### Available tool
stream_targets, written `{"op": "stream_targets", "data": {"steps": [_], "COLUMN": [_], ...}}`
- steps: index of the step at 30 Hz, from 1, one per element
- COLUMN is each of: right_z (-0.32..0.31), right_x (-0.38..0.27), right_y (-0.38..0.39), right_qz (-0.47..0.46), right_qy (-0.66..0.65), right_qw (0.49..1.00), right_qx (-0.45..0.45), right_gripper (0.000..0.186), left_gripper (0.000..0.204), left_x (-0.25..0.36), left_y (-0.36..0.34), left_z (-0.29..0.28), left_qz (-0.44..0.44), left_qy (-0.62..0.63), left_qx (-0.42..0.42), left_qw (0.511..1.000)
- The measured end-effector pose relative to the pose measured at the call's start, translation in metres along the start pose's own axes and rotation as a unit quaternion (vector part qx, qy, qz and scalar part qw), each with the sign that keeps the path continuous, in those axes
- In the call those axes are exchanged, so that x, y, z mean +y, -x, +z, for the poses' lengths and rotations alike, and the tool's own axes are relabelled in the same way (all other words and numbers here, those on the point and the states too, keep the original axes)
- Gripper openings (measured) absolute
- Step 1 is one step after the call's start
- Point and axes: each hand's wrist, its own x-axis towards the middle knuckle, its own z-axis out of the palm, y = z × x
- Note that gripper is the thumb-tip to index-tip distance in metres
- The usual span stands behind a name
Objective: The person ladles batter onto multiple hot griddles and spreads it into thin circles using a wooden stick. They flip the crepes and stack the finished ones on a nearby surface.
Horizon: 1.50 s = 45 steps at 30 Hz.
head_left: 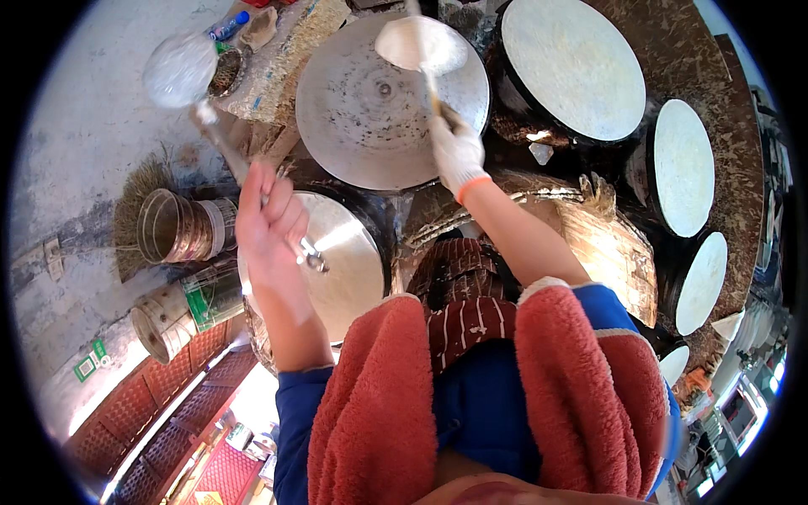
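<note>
My left hand, bare, is closed around the handle of a ladle. The ladle's round bowl is blurred and held up at the far left; its hooked metal end juts out below my fist. A white knit glove with an orange cuff covers my right hand, which grips a thin stick. This stick reaches away over a grey round griddle. On the griddle's far right part lies a pale oval patch, blurred, perhaps batter; the stick crosses it, and its far end is smeared.
Several round griddles with pale tops curve along the right, and another sits below my left hand. Left stand a stained clear bucket, a bristly brush and a container with a green label. A blue-capped bottle lies far left.
</note>
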Motion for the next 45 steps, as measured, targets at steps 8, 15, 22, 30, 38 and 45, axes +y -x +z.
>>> {"op": "stream_targets", "data": {"steps": [8,15,22,30,38,45], "right_z": [0.020,-0.011,0.031,-0.032,0.006,-0.042], "right_x": [-0.010,0.006,-0.020,-0.002,-0.031,-0.061], "right_y": [0.024,-0.013,0.006,-0.057,-0.042,-0.114], "right_qz": [0.055,0.006,0.040,-0.109,-0.049,-0.121], "right_qy": [-0.034,0.030,0.055,0.224,0.360,0.426], "right_qw": [0.998,0.999,0.995,0.968,0.906,0.875], "right_qx": [-0.005,0.012,-0.075,-0.034,-0.216,-0.193], "right_gripper": [0.038,0.043,0.042,0.038,0.037,0.038], "left_gripper": [0.029,0.026,0.031,0.033,0.033,0.033], "left_x": [-0.013,-0.005,-0.030,-0.040,-0.052,-0.063], "left_y": [0.059,0.112,0.128,0.133,0.121,0.115], "left_z": [-0.025,-0.069,-0.063,-0.063,-0.037,-0.017], "left_qz": [0.005,0.062,0.040,0.027,0.026,0.052], "left_qy": [0.089,0.048,0.039,0.052,0.093,0.100], "left_qx": [0.092,0.112,0.190,0.253,0.278,0.315], "left_qw": [0.992,0.991,0.980,0.966,0.956,0.943]}}
